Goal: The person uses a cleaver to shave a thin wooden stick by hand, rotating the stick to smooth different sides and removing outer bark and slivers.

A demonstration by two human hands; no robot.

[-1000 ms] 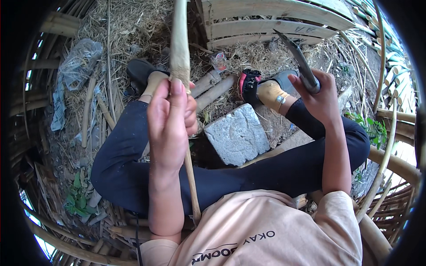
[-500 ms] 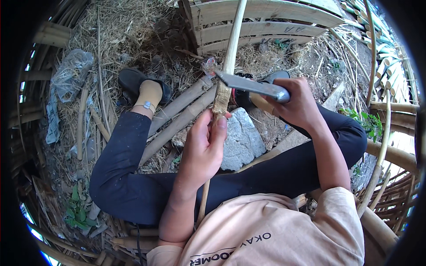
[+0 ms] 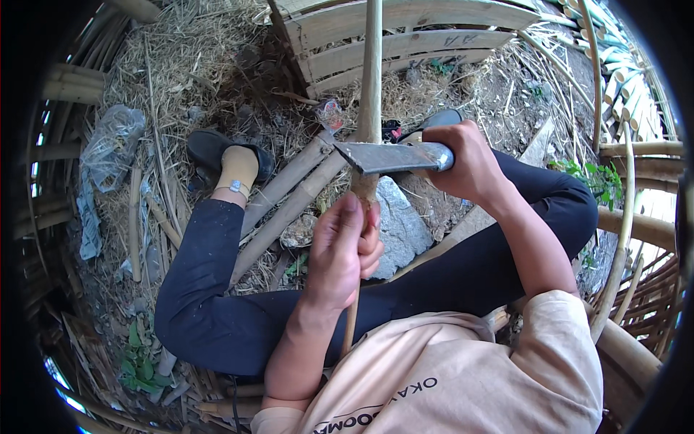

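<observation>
Over straw-strewn earth (image 3: 195, 69), gripping long pale wooden stick (image 3: 371, 87) in left hand (image 3: 338, 249), flat grey metal blade (image 3: 390, 157) crosswise in right hand (image 3: 464, 163).

Worn: pale peach short-sleeved T-shirt (image 3: 470, 358); dark lettering (image 3: 416, 390) crosses its front. Trousers (image 3: 210, 289) are black. Tan sock (image 3: 240, 163) bears pale ankle patch (image 3: 235, 186); shoes (image 3: 204, 148) are dark.

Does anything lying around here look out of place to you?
Yes, a crumpled clear plastic bag lies at the picture's left, with a ragged pale-blue scrap just below it. Both look like stray litter, perhaps discarded, and stand out against the dry straw.
</observation>
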